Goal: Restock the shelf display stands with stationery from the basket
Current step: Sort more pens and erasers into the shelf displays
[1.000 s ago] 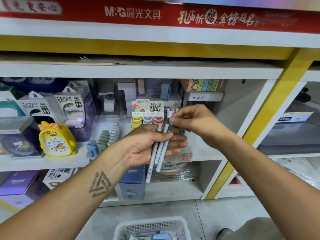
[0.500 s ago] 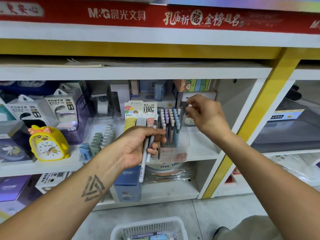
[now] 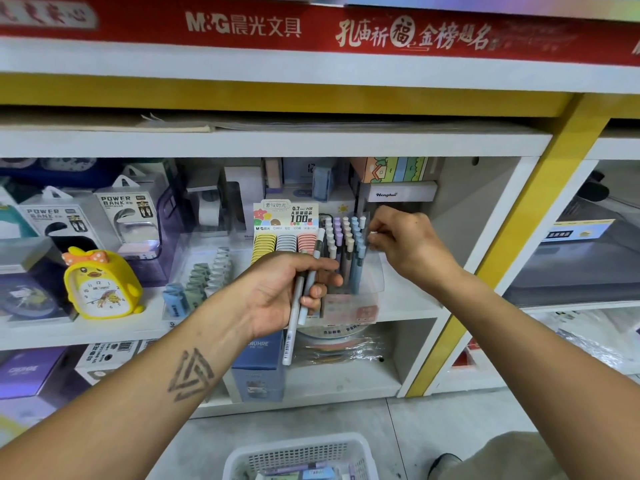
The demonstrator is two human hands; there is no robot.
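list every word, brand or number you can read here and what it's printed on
"M&G 晨光文具" and "孔庙祈福 金榜题名": red banner above the shelf.
"POWER BANK": two white boxes.
"0.7mm/HB" and "100": lead refill display card.
"Henghui": white box.
"1" to "12": yellow duck clock.
Blue box: partly hidden, reads "...RUHRE".
Barcode digits, yellow shelf tag: too small or blurred.

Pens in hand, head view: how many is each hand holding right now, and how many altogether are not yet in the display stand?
Left hand, pens gripped in the fist: 2
Right hand, pen pinched at the stand, only its white tip showing: 1
Total: 3
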